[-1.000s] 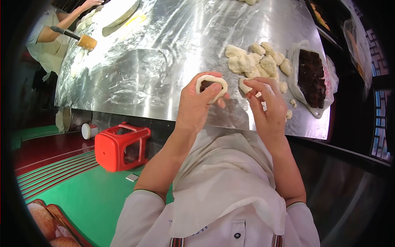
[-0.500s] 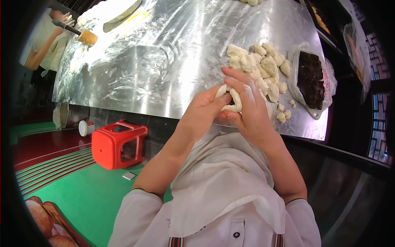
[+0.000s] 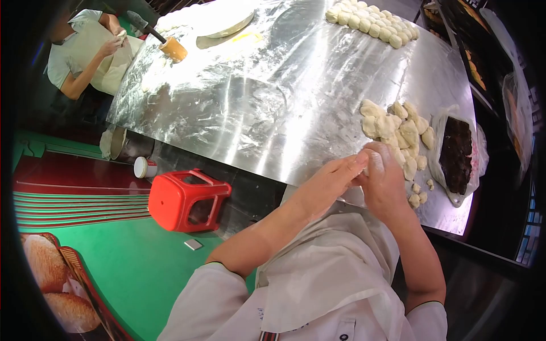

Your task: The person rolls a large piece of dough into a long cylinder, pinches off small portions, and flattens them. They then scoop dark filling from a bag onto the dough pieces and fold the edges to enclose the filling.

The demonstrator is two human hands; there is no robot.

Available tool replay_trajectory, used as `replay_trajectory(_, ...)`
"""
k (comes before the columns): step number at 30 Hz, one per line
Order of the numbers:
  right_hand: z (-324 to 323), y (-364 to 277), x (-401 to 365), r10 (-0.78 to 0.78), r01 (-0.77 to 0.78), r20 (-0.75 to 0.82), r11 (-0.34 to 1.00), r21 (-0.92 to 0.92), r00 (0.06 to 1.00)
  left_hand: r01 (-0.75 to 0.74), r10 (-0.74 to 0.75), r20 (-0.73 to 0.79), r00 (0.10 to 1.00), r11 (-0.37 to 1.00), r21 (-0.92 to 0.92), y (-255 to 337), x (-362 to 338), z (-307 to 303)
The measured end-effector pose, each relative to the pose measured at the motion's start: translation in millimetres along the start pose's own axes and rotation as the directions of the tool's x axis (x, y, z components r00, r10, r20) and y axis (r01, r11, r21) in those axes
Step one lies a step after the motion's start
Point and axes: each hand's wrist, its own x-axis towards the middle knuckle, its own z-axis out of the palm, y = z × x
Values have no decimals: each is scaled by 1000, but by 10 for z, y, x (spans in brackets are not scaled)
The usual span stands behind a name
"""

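Both hands are cupped together over the near edge of the metal table. My left hand has its fingers pressed against my right hand, which curls over from the other side. The piece of dough between them is hidden by the fingers. Just beyond my right hand lies a heap of torn dough pieces, with a few small scraps nearer the edge. Right of the heap, a block of dark filling sits in an open clear plastic bag.
Rows of round dough balls stand at the far side of the floured metal table. A wooden roller with a dark handle lies at the left, near a co-worker handling something small. Below are a red stool and white tub.
The dough ring with dark filling, visible between my hands before, is now enclosed by my closed-up fingers. The view has shifted, bringing the rows of dough balls and more of the co-worker into sight.
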Motion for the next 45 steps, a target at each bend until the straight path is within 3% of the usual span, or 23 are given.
replay_trajectory(3,15,97,35,17,-19,-35,999,-44,999,-64,66,97,993,998,-25,-50,39,-84)
replay_trajectory(6,-31,51,201,182,-197,141,976,98,973,-31,34,76,997,999,-35,49,74,-119)
replay_trajectory(10,-5,-53,256,43,-42,-4,991,128,999,68,-56,-51,997,960,271,155,-23,-266)
replay_trajectory(12,-138,-11,298,243,-300,263,932,204,934,125,-106,-70,992,918,377,303,-57,-415)
replay_trajectory(13,-176,-5,300,245,-301,262,933,197,933,121,-134,11,991,923,366,372,-79,-587)
replay_trajectory(15,-228,-13,294,499,-648,416,630,429,760,119,-162,93,982,927,355,332,-38,-657)
replay_trajectory(16,-254,-91,324,514,-659,413,601,453,752,-86,121,-101,988,950,299,247,18,-586)
replay_trajectory(17,-114,-135,285,511,-657,413,601,456,754,-296,379,-301,875,911,288,178,84,-496)
replay_trajectory(19,338,-254,222,375,-276,-33,735,619,926,-506,527,-365,768,848,159,80,277,-265)
replay_trajectory(20,485,-394,308,60,13,-217,947,321,974,-576,554,-386,738,814,67,27,358,-203)
replay_trajectory(23,479,-248,390,70,-9,-303,980,198,951,-572,488,-415,768,813,-104,-89,324,114)
replay_trajectory(26,525,8,397,163,-105,-275,972,212,947,-376,357,-198,913,924,-64,-133,199,240)
replay_trajectory(28,433,-300,389,189,-145,-235,970,194,953,-54,-118,-386,915,912,-407,238,219,294)
replay_trajectory(29,440,-318,402,194,-152,-243,971,183,950,-45,-121,-372,920,912,-407,173,222,272)
replay_trajectory(31,361,-315,473,318,-243,-353,940,241,880,-272,202,-249,947,918,-289,13,246,254)
replay_trajectory(32,199,-224,483,597,-489,-146,754,440,789,-441,417,-189,889,890,-114,-119,280,340)
replay_trajectory(33,135,-175,483,608,-504,-147,750,428,780,-429,404,-181,897,894,-130,-177,272,363)
replay_trajectory(35,42,-109,476,590,-184,-295,617,765,752,-388,467,-97,879,819,422,-207,239,316)
replay_trajectory(37,111,-32,381,565,-212,-332,690,692,755,-285,345,-187,920,915,284,-116,272,213)
replay_trajectory(39,94,18,227,545,-202,-250,638,743,800,-234,236,-11,972,968,93,-63,308,-52)
replay_trajectory(41,20,145,27,575,-230,-251,634,738,778,-123,131,-48,990,981,148,94,233,-77)
replay_trajectory(43,-81,149,-97,559,-434,95,513,741,824,11,6,-83,997,980,196,86,162,-73)
replay_trajectory(45,-68,38,-85,525,-432,102,559,708,845,94,-84,-50,995,960,264,44,175,-58)
